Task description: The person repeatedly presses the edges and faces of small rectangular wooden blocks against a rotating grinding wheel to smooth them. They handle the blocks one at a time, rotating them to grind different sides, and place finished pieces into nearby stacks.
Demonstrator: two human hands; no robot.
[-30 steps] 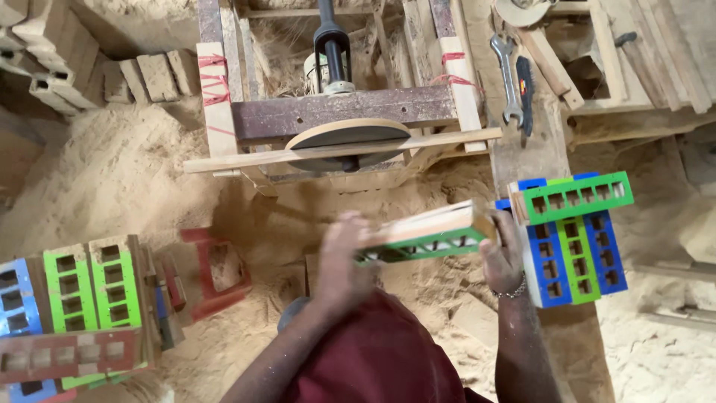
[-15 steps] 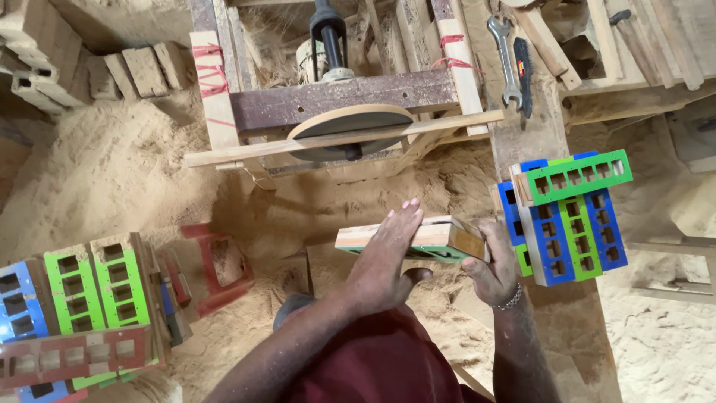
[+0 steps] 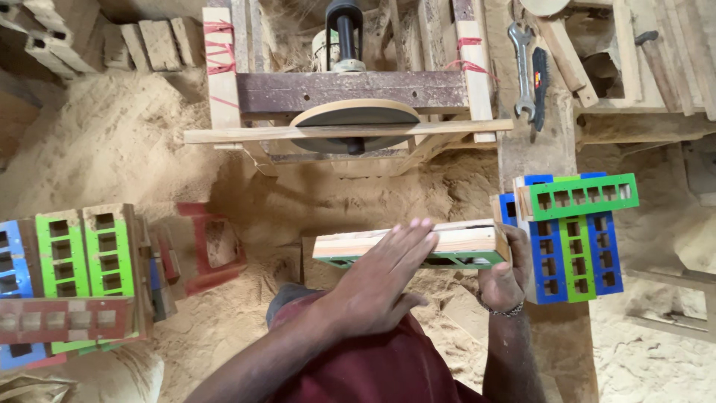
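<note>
We have the left hand (image 3: 377, 280) laid flat across the wooden block (image 3: 410, 245), its fingers (image 3: 410, 240) straight and pressed close together, palm down on the pale top face, fingertips reaching to the block's far edge; nothing is gripped by it, it only rests there. Our right hand (image 3: 503, 280) clasps the block's right end from below, fingers curled narrowly around that end, a thin bracelet (image 3: 500, 310) showing at the wrist. The block lies roughly level in front of our body, above the sawdust (image 3: 119, 142) that covers the ground, its long axis running left to right, the right end tipped very slightly away from us. Its top is bare wood, and the side facing us is painted green with slotted openings. Just beside the right hand, a stack of blue and green slotted pieces (image 3: 574, 235) sits on a wooden plank (image 3: 552, 149), near the block's right end but whether touching it we cannot tell. Well apart on the left stands another group of green, blue and red slotted pieces (image 3: 74, 276). Beyond the block is a round sanding disc (image 3: 354, 123) in a wooden frame, with a wrench (image 3: 522, 67) lying further right on the plank.
</note>
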